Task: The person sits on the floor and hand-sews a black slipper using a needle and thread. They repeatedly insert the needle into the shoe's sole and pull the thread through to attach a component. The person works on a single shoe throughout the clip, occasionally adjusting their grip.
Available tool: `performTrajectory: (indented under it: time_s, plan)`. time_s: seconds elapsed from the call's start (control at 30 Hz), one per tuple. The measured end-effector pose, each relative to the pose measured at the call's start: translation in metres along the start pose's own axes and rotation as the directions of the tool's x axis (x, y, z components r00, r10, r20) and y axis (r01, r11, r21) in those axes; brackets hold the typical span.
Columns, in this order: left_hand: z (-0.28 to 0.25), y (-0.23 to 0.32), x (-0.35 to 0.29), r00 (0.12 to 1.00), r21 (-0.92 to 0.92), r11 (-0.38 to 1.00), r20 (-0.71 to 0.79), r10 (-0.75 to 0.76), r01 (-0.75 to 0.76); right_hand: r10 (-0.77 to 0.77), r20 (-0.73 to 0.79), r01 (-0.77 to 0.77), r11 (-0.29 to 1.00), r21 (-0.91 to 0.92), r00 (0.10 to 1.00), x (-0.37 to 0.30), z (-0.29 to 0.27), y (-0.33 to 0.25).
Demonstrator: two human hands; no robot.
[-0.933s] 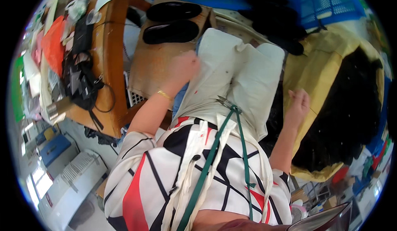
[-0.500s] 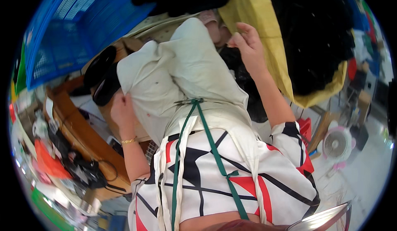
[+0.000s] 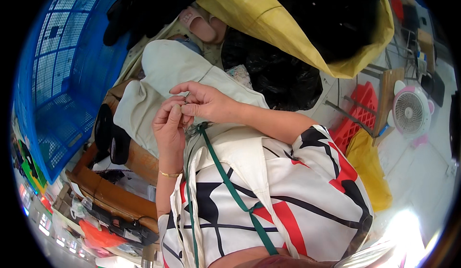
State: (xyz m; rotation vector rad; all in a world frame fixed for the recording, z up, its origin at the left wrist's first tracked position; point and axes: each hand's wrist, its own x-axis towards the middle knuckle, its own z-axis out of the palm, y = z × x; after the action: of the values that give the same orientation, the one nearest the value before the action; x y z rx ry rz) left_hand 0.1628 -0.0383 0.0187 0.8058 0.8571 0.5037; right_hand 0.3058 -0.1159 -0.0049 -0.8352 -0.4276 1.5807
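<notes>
My hands meet over the pale apron (image 3: 187, 69) that covers my lap. My left hand (image 3: 170, 123) is closed, its thumb and fingertips pressed together. Against it, my right hand (image 3: 207, 102) is closed too, thumb and fingers bent inward. A thin dark bit shows between the fingertips, too small to name. Just below the hands, a green ribbon (image 3: 217, 158) runs down from my waist over the printed shirt. Some small dark metal piece sits at the ribbon's upper end, partly hidden by my left hand.
A blue plastic crate (image 3: 65, 102) stands at left, with black items (image 3: 144, 9) at its far edge. Beyond my lap are pink slippers (image 3: 198, 24), a black plastic bag (image 3: 269, 73) and a yellow sack (image 3: 269, 16) of black material. A brown wooden drawer (image 3: 113, 193) lies left, a fan (image 3: 410, 108) right.
Both hands have come together over my lap; before, they were apart, the right raised near the yellow sack and the left beside my leg. The view has shifted, showing more floor at right.
</notes>
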Motion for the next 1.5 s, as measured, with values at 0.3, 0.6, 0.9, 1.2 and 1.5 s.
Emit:
performTrajectory:
  time_s: [0.3, 0.6, 0.9, 1.2, 1.5]
  plan:
    - [0.013, -0.020, 0.028, 0.994, 0.125, 0.990, 0.085, -0.071, 0.060, -0.221, -0.657, -0.065, 0.922, -0.382, 0.721, -0.067, -0.146, 0.018]
    - [0.024, -0.039, 0.052, 0.985, 0.396, 0.902, -0.059, -0.161, 0.171, -0.020, -0.834, -0.828, 0.114, -0.550, 0.551, -0.140, -0.376, 0.149]
    - [0.036, -0.044, 0.055, 0.976, 0.464, 0.860, -0.151, -0.159, 0.212, 0.131, -0.925, -0.929, 0.149, -0.339, 0.358, -0.088, -0.379, 0.264]
    - [0.053, -0.049, 0.059, 0.985, 0.508, 0.845, -0.122, -0.122, 0.168, 0.083, -0.822, -0.826, 0.054, -0.561, 0.564, -0.118, -0.405, 0.249]
    - [0.051, -0.052, 0.058, 0.993, 0.514, 0.850, -0.089, -0.079, 0.114, 0.286, -0.891, 0.195, 0.909, 0.369, 0.353, -0.164, -0.375, 0.149]
